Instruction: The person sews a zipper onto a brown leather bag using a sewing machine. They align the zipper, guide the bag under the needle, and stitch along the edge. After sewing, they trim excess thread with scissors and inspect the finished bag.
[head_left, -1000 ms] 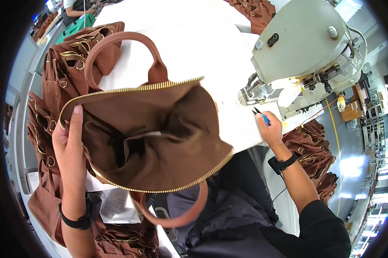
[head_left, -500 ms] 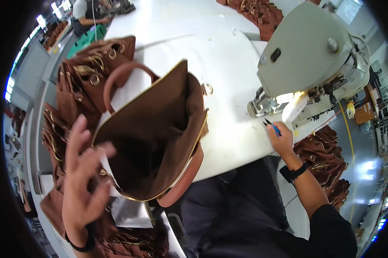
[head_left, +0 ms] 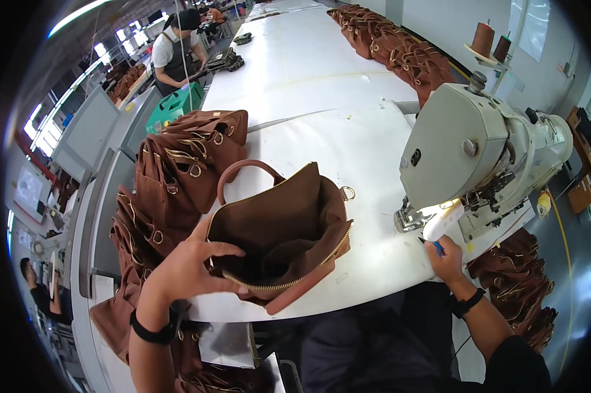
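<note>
1 brown fabric handbag [head_left: 323,265], gold-zipped, brown lining [head_left: 276,219] inside — left of grey metal sewing machine [head_left: 452,150] | left hand [head_left: 192,267] half-spread against handbag — grip unclear | right hand [head_left: 447,263] curled round 1 blue-handled snips [head_left: 438,247]

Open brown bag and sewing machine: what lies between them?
The head view shows white tabletop between the bag and the sewing machine, the bag's gold ring jutting into it.

The bag [head_left: 276,229] sits on the near part of the table [head_left: 367,170], the left hand [head_left: 194,265] at its left side. Left of it lies a pile of bags [head_left: 178,177], with a box [head_left: 176,106] behind. The sewing machine [head_left: 456,147] stands on the right, the right hand [head_left: 446,261] on its near side. More bags [head_left: 395,49] lie at the far right.
</note>
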{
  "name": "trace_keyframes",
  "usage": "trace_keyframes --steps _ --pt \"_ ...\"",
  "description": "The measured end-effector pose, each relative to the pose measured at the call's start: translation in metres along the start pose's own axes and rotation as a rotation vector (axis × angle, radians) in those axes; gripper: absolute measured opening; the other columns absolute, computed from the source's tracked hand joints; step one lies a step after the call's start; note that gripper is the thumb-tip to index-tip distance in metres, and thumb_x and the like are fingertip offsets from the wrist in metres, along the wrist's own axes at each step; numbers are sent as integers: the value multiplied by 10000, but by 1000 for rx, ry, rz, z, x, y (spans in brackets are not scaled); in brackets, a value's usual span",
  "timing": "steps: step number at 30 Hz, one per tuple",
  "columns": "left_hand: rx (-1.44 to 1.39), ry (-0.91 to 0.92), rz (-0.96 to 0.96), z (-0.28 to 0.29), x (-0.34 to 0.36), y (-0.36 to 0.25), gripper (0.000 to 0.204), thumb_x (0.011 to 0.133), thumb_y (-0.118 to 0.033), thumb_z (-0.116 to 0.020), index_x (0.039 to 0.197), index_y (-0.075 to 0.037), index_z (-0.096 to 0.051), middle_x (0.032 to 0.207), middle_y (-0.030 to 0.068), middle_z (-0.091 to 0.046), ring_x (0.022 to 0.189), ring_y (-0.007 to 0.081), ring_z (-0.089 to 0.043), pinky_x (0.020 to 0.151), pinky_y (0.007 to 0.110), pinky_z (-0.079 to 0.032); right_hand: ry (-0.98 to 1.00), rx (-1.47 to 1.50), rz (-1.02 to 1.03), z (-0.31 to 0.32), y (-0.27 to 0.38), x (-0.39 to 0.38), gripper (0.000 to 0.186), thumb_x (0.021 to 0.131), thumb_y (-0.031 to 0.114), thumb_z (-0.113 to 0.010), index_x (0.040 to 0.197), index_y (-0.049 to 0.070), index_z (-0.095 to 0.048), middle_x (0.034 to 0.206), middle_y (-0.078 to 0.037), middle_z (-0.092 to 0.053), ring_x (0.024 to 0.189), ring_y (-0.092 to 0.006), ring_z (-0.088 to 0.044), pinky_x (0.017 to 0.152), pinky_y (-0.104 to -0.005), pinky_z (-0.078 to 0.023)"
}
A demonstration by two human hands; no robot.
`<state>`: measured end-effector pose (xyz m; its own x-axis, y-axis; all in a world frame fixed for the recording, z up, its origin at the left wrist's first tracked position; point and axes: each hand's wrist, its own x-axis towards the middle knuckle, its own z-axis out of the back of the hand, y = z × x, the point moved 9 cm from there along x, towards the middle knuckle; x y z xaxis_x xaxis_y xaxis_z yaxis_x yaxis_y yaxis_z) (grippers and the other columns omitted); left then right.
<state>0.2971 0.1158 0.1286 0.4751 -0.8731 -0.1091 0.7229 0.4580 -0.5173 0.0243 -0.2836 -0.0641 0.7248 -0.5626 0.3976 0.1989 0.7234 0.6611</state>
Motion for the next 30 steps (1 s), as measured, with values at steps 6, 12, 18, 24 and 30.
trace_keyframes --steps 6,12,18,24,30 --pt "-42 156 -1 -24 -3 -10 443 700 -345 -960 1058 -117 -833 1454 234 -536 1244 371 -636 1051 399 -530 24 76 -1 -2 -5 -1 160 913 147 -772 903 16 -681 735 -123 -645 603 -226 -606 582 -343 -497" --pt "207 -46 74 -48 -20 -29 286 737 -150 -846 1014 -86 -814 1405 259 -593 1114 405 -691 945 424 -579 55 103 11 -2 -7 -2 143 903 122 -765 900 13 -672 737 -128 -643 605 -232 -617 577 -342 -493" --pt "-52 -307 245 12 49 -2 190 921 -139 -723 956 46 -749 827 240 -706 713 362 -711 657 402 -549 28 118 41 -3 -14 -4 130 878 100 -755 877 14 -656 712 -129 -614 586 -243 -596 563 -357 -482" --pt "-293 -540 287 64 216 78 377 949 -256 -717 867 111 -711 640 188 -681 576 310 -725 552 416 -557 10 57 113 -9 -36 -12 132 834 82 -704 771 28 -601 701 -145 -594 578 -253 -601 535 -382 -456" --pt "175 -948 287 127 333 117 357 972 -273 -669 870 60 -744 843 271 -727 839 461 -716 818 526 -555 63 12 123 0 -14 -10 193 810 21 -774 960 29 -653 880 -124 -710 779 -250 -708 700 -367 -555"
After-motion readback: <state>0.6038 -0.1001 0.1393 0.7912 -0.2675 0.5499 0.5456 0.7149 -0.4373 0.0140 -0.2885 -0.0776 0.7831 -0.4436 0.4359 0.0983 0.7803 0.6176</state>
